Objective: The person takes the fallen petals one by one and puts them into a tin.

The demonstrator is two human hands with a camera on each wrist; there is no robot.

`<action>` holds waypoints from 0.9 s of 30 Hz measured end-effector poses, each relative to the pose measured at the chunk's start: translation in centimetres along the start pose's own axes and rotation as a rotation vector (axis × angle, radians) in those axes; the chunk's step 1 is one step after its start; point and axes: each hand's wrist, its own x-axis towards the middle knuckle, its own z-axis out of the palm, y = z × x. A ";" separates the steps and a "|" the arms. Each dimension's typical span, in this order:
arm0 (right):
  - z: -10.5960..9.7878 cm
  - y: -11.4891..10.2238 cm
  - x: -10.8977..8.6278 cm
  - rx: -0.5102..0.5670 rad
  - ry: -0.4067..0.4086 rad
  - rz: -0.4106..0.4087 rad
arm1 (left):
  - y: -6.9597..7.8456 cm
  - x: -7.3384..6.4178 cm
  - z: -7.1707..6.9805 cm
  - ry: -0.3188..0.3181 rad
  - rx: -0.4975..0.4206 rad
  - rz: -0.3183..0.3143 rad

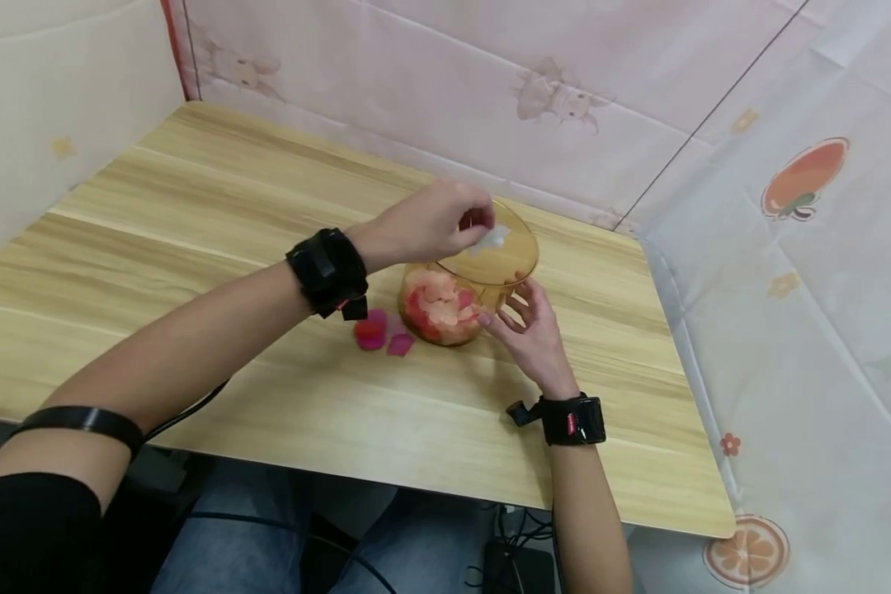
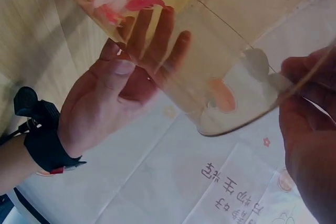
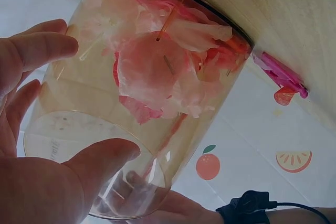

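Note:
A see-through amber jar (image 1: 416, 326) stands on the table, its round opening facing up. Pink, peach and red petals (image 1: 436, 301) are heaped in its lower part. My right hand (image 1: 532, 334) holds the jar's near right side, thumb on the front and fingers spread around the wall. Over the opening, my left hand (image 1: 441, 223) pinches some whitish translucent petals (image 1: 492, 238) in its fingertips. The left wrist view has these white petals (image 2: 256, 62) beside the jar's rim. Through the wall in the right wrist view, the left fingers (image 3: 126, 184) show at the mouth.
Loose magenta and red petals (image 1: 371, 330) lie on the wooden table (image 1: 267, 396) just left of the jar's base, with another magenta petal (image 1: 400, 344) beside them. Printed curtains (image 1: 445, 91) enclose the table's back and sides. Black cables (image 1: 520, 528) hang below the front edge.

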 end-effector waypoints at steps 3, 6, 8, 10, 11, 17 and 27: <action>0.0 0.0 0.1 -0.004 -0.003 -0.004 | -0.3 0.1 0.5 -0.037 0.011 0.007; -0.1 0.1 0.1 -0.008 0.004 -0.001 | -0.4 -0.3 0.5 -0.039 -0.005 0.012; -0.2 0.1 0.1 -0.009 0.006 0.005 | -0.2 -1.0 0.1 -0.011 -0.015 0.000; -0.3 0.1 0.1 -0.012 0.008 0.013 | -0.1 -2.3 -0.3 0.058 -0.020 -0.004; -0.3 0.1 0.0 -0.014 0.008 0.017 | -0.2 -3.1 -0.4 0.103 -0.029 0.004; -0.5 -0.2 0.2 -0.018 0.006 0.012 | -2.9 -8.4 0.7 0.109 -0.045 0.014; -0.4 0.2 0.2 -0.017 0.004 0.024 | -7.4 -13.1 5.1 -0.290 0.034 -0.246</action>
